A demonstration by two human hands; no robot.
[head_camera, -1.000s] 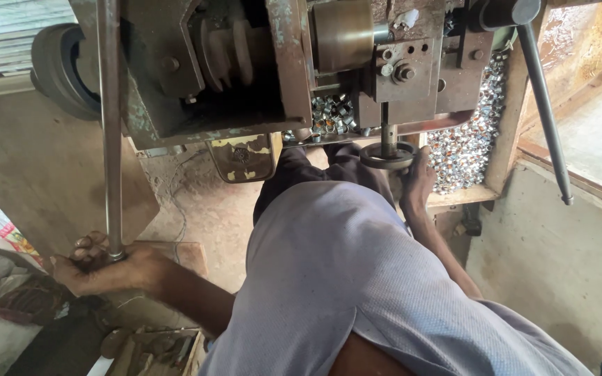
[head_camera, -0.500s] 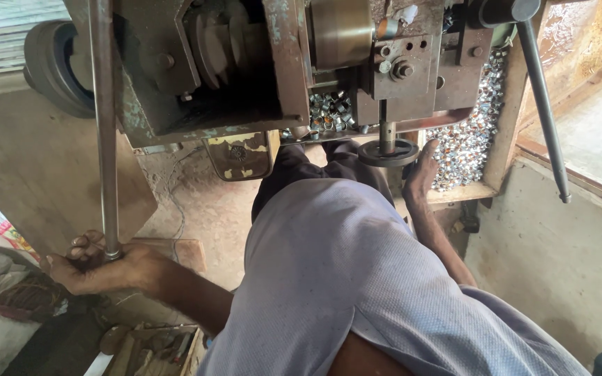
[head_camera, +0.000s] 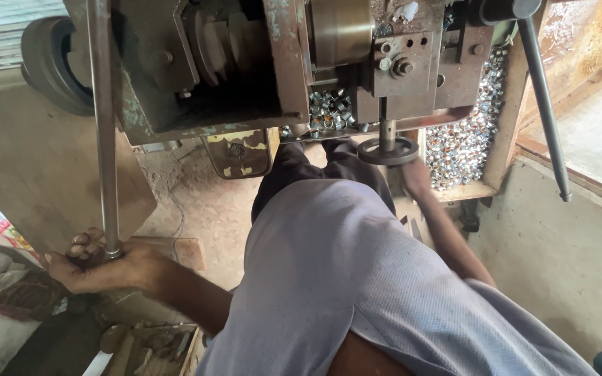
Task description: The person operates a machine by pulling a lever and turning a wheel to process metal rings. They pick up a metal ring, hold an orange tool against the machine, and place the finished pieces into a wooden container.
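Below the machine [head_camera: 245, 69], the left hand [head_camera: 99, 268] is still gripping the lever [head_camera: 102, 125]; the right hand [head_camera: 416, 177] has been dropping below the handwheel [head_camera: 387, 151], its grip unclear.

Bare concrete floor [head_camera: 196, 209], dusty and cracked, a thin wire trailing across it. Low grey plastered wall [head_camera: 559, 257] at right under a wooden sill [head_camera: 580, 177] with bright daylight beyond. Corrugated shutter [head_camera: 1, 28] upper left.

A heap of small shiny metal rings [head_camera: 462, 143] beside a black tyre [head_camera: 53, 66].
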